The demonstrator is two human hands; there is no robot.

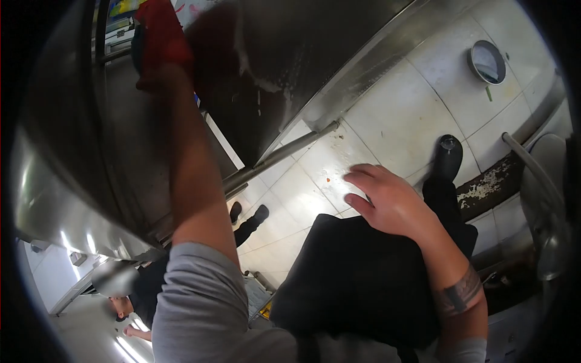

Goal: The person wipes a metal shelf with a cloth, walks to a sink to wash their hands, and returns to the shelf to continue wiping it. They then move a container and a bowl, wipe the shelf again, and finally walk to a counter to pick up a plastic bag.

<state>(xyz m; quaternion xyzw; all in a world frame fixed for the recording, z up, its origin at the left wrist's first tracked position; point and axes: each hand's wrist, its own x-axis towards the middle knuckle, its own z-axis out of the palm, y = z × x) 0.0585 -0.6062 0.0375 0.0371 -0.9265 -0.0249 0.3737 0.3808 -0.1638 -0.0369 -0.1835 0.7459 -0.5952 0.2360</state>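
My left arm reaches up and away along a stainless steel surface [284,66]. My left hand [158,57] is wrapped in a red cloth [160,30] pressed against the steel, so its fingers are hidden. My right hand [387,199] rests flat on my black apron [357,278] at the thigh, with the fingers loosely apart and nothing in it. A dark band pattern circles my right forearm [460,293]. I wear a grey sleeve [193,296].
A white tiled floor [399,115] lies below, with a round steel drain cover [486,62], my black shoe [448,156] and a rusty strip [487,184]. Metal legs and rails [284,151] run under the steel unit. Another person in black [145,284] stands at lower left.
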